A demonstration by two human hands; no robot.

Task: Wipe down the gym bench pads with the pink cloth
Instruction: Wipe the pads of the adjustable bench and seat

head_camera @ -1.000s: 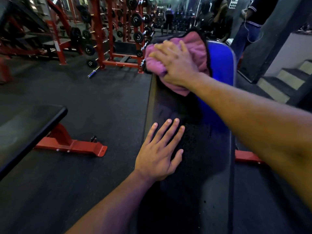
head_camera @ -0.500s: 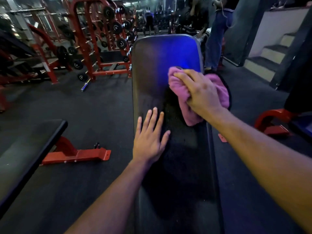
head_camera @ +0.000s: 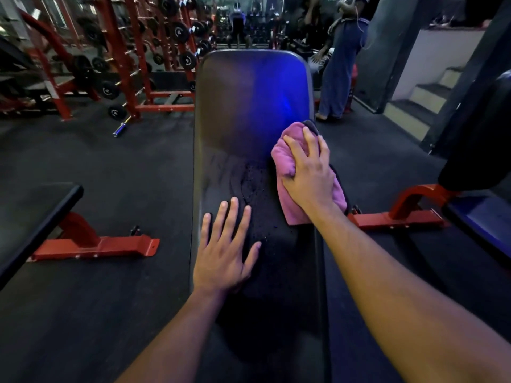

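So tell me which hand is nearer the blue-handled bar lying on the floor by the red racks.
Left. The left hand rests flat on the bench pad, on its side toward the blue-handled bar. The right hand presses the pink cloth at the pad's opposite edge, farther away.

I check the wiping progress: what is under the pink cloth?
The pink cloth lies on the bench pad, near its right edge, under the right hand. The pad surface beneath it is covered, so unseen.

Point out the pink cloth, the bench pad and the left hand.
pink cloth (head_camera: 286,172): head view, bare fold beside the thumb.
bench pad (head_camera: 249,106): head view, bare upper surface.
left hand (head_camera: 222,255): head view, back of the hand.
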